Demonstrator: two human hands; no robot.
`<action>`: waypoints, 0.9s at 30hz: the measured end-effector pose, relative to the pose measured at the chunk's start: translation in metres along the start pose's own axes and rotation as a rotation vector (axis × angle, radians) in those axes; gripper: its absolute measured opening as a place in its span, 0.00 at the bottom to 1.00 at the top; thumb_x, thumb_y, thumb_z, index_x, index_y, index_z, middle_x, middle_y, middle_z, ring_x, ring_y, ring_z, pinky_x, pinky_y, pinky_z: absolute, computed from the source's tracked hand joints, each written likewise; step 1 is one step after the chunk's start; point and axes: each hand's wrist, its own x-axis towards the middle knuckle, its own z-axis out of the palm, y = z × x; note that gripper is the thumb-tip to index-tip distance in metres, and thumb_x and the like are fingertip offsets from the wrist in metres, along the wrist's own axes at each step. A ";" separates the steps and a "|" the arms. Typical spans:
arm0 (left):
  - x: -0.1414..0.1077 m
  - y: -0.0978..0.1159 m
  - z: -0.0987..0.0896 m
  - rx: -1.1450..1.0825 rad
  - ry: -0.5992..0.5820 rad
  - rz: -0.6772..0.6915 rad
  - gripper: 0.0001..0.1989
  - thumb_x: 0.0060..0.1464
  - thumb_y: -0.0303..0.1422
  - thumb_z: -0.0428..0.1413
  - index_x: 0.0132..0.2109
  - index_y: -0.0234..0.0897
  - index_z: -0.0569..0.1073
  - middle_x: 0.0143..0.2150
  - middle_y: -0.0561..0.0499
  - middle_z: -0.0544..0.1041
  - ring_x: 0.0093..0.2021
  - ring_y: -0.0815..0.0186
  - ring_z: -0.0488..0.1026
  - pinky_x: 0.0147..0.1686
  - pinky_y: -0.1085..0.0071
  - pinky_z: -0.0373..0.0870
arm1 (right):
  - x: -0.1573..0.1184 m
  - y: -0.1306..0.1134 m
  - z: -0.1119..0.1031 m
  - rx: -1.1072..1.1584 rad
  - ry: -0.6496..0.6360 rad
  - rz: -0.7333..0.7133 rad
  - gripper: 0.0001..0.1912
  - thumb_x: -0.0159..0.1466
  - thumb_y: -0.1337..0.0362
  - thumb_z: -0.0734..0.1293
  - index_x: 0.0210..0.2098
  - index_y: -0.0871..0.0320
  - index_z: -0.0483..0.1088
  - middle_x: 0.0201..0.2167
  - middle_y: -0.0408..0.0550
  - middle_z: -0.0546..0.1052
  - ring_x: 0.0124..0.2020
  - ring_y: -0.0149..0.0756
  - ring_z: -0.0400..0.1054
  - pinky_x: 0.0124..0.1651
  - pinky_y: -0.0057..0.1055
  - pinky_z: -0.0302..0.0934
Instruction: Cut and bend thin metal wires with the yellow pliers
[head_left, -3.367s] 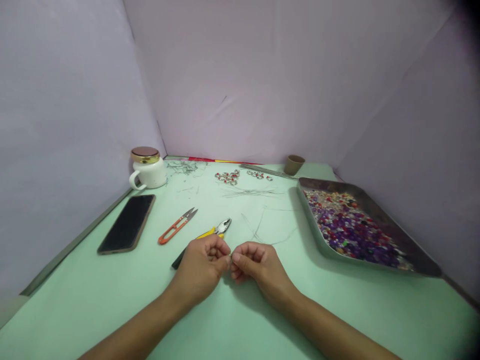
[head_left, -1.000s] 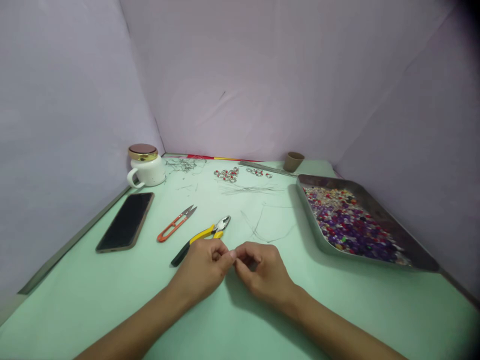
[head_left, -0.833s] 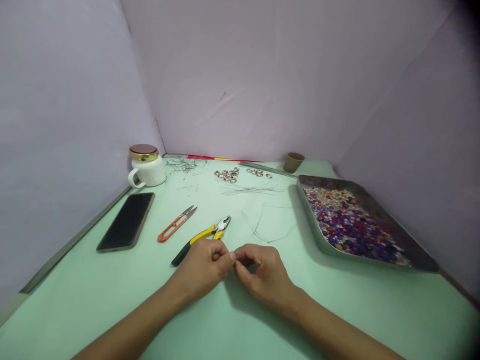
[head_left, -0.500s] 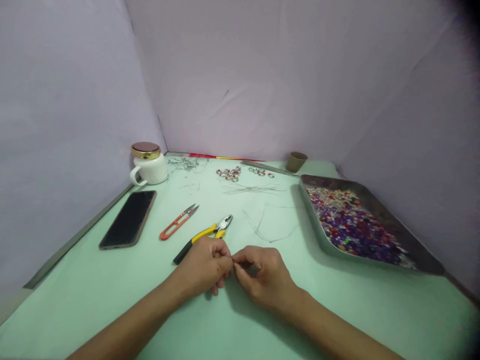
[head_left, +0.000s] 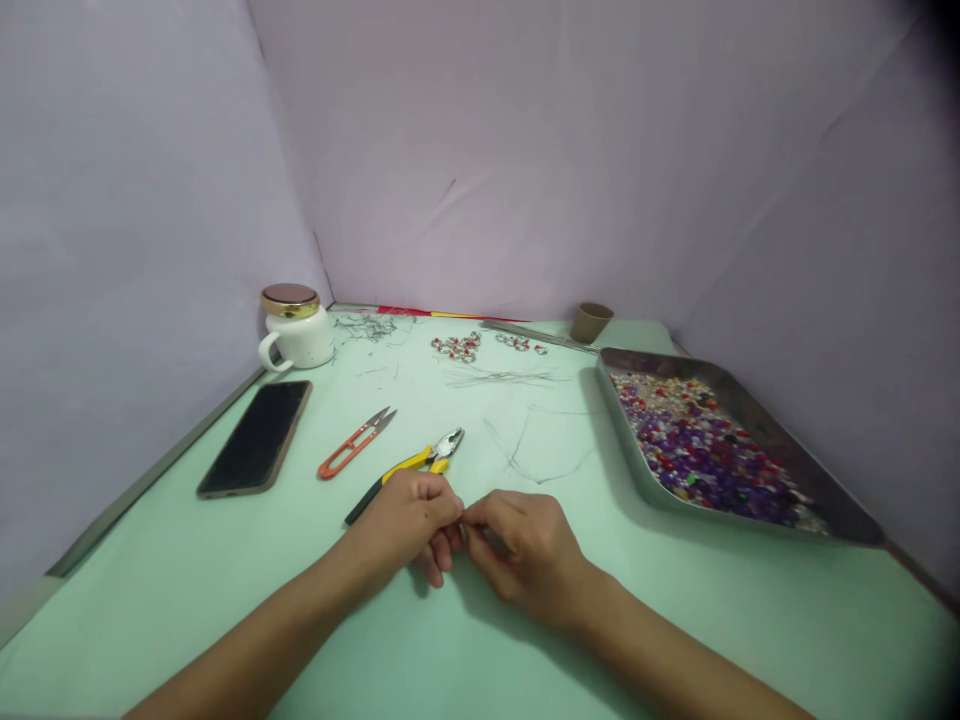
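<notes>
Fingers [head_left: 448, 509] of L hand [head_left: 405, 515] & R hand [head_left: 534, 545] are being pinched closed, contents unclear, w/ a drop poss. being risked by tip-only grip.

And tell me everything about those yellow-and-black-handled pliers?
The metallic pliers with yellow-and-black handles lie on the pale green tabletop, silvery head pointing away and rightward. One handle turns black toward its end; the other shows only yellow, the left hand hiding the rest. Whether the hand touches them is unclear.
</notes>
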 end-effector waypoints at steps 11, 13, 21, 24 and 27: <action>0.000 -0.002 -0.006 -0.043 -0.027 -0.049 0.05 0.39 0.27 0.50 0.20 0.31 0.67 0.15 0.53 0.70 0.12 0.73 0.64 0.10 0.79 0.61 | 0.000 -0.001 0.000 -0.079 0.033 -0.111 0.06 0.57 0.72 0.58 0.29 0.60 0.67 0.20 0.44 0.72 0.20 0.28 0.62 0.24 0.24 0.54; 0.000 -0.002 -0.008 -0.034 -0.038 -0.070 0.05 0.39 0.27 0.50 0.19 0.31 0.67 0.15 0.53 0.70 0.12 0.74 0.64 0.10 0.79 0.60 | 0.000 -0.001 -0.001 -0.100 0.029 -0.129 0.07 0.57 0.72 0.58 0.28 0.60 0.66 0.19 0.44 0.72 0.20 0.28 0.62 0.23 0.24 0.54; -0.006 0.008 -0.017 0.143 -0.110 -0.135 0.06 0.36 0.26 0.50 0.18 0.32 0.68 0.11 0.57 0.64 0.11 0.77 0.56 0.10 0.80 0.51 | 0.003 0.001 -0.002 -0.181 -0.016 -0.272 0.07 0.58 0.72 0.58 0.27 0.61 0.66 0.19 0.45 0.71 0.21 0.29 0.63 0.24 0.26 0.54; -0.006 0.008 -0.018 0.199 -0.083 -0.109 0.04 0.36 0.27 0.51 0.19 0.32 0.69 0.12 0.57 0.64 0.12 0.77 0.53 0.11 0.79 0.46 | 0.003 0.002 -0.003 -0.194 -0.044 -0.306 0.08 0.58 0.74 0.58 0.27 0.61 0.66 0.19 0.45 0.70 0.21 0.29 0.62 0.23 0.26 0.54; -0.004 0.005 -0.020 0.220 -0.071 -0.082 0.05 0.34 0.26 0.52 0.20 0.31 0.72 0.12 0.56 0.65 0.12 0.78 0.51 0.13 0.78 0.44 | 0.003 0.003 -0.005 -0.189 -0.060 -0.343 0.08 0.58 0.74 0.57 0.28 0.61 0.66 0.19 0.45 0.71 0.22 0.29 0.63 0.24 0.25 0.55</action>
